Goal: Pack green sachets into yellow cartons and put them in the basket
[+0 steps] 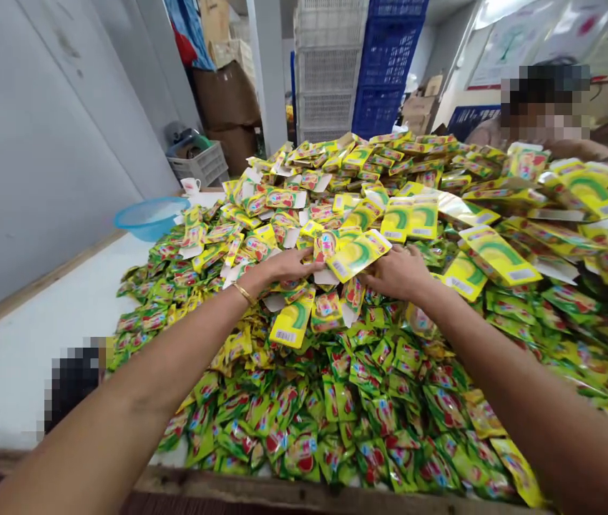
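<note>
Two bare forearms (137,392) stretch over a wooden edge (261,492) and a heap of green packets (304,443), which are soft, shiny and crinkled. Farther back lie many flat yellow boxes (358,157) of smooth thin card, some with white flaps standing open. One tilted box (358,256) is between the two hands, above other boxes. The left hand (289,266), with a thin gold-coloured bracelet (243,292) at its wrist, has fingers half bent near the left end of this box; the right hand (398,273) curls its fingers at the right end. Whether either grips it, I cannot tell. At left, a round blue plastic basin (151,222) stands on the white table (57,300).
</note>
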Demonstrator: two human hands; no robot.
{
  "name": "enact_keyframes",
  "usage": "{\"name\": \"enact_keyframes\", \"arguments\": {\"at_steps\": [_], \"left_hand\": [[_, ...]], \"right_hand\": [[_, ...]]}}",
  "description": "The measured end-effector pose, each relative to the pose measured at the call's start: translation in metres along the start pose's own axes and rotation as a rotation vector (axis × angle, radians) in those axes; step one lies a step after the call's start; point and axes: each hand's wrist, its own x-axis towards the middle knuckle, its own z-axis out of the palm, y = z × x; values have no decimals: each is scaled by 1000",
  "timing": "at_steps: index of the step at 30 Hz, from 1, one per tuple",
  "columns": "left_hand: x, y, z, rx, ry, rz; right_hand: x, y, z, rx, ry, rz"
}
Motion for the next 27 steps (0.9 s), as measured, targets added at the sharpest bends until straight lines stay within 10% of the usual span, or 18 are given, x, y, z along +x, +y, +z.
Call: {"name": "enact_keyframes", "arguments": {"at_steps": [8, 15, 22, 27], "left_hand": [[-70, 26, -3, 128, 361, -55], [-166, 22, 68, 71, 587, -428], [-149, 38, 101, -76, 455, -491], [-150, 40, 93, -451, 546, -555]], "right_hand": [[-64, -9, 14, 134, 307, 261], [-149, -70, 29, 363, 637, 175], [-161, -139, 52, 781, 432, -53], [-155, -148, 58, 1210, 308, 126]]}}
